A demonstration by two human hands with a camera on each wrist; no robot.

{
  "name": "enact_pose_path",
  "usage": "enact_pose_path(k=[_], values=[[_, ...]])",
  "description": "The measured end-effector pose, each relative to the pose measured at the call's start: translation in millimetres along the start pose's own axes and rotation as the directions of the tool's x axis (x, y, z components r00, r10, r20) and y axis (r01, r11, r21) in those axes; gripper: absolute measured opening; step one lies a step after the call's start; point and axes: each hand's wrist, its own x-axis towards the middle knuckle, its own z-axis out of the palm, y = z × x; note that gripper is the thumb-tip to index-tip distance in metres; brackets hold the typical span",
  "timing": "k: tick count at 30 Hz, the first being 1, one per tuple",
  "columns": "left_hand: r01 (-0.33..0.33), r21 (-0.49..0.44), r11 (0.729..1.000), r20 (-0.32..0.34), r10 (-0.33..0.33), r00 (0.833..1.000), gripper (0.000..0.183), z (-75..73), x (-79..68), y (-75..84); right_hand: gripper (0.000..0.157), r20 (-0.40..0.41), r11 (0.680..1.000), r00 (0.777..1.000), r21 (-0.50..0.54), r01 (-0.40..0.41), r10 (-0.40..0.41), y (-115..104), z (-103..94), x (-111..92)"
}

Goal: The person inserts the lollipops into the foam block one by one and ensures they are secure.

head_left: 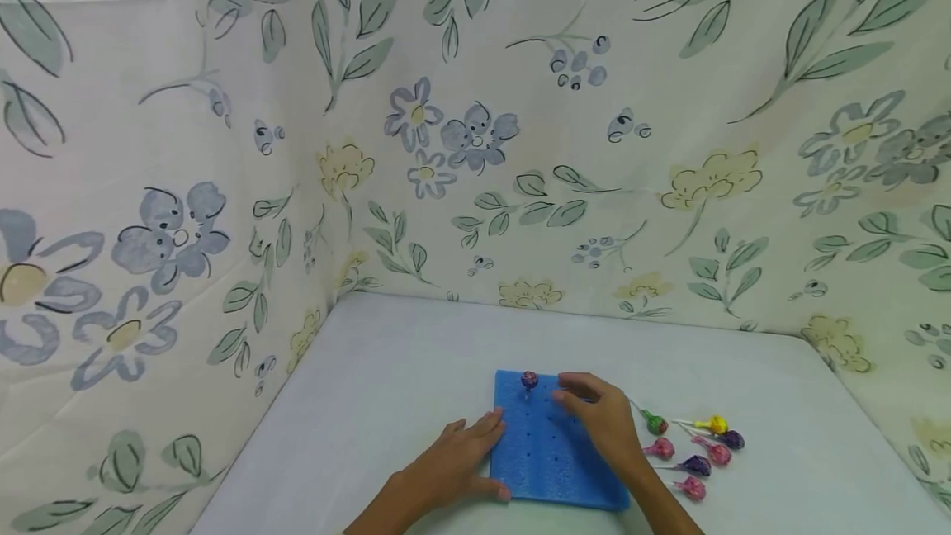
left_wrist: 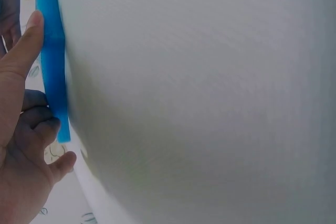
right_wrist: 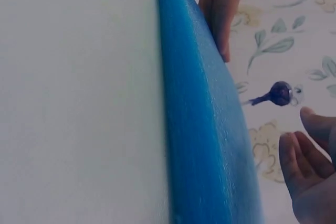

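Note:
A blue foam board with rows of small holes lies on the white table. One dark-wrapped lollipop stands upright near its far left corner, stick down in the foam. My left hand rests along the board's left edge with fingers and thumb spread; in the left wrist view the fingertips touch the blue side. Over the right part of the board is my right hand, its thumb and fingers apart and nothing between them. The right wrist view shows this hand close to the standing lollipop.
Several loose lollipops lie right of the board: a green one, a yellow one, a purple one, and pink ones. Floral cloth hangs around the table's back and sides.

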Motion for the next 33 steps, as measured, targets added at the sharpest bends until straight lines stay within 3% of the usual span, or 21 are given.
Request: enact_pose_path(k=[16, 21, 33], values=[[-0.004, -0.006, 1.000, -0.008, 0.004, 1.000, 0.100, 0.8, -1.4, -2.4, 0.036, -0.027, 0.995, 1.000, -0.101, -0.010, 0.007, 1.8, -42.0, -20.5], [-0.004, -0.011, 1.000, 0.000, 0.004, 1.000, 0.099, -0.4, -1.1, -1.6, 0.034, -0.043, 0.997, 0.999, -0.081, 0.012, -0.016, 4.9, -51.5, -25.9], [-0.004, -0.008, 1.000, -0.007, 0.004, 1.000, 0.098, 0.5, -1.1, -0.8, 0.036, -0.059, 0.994, 0.997, -0.088, -0.057, 0.052, 16.4, -81.5, -32.2]])
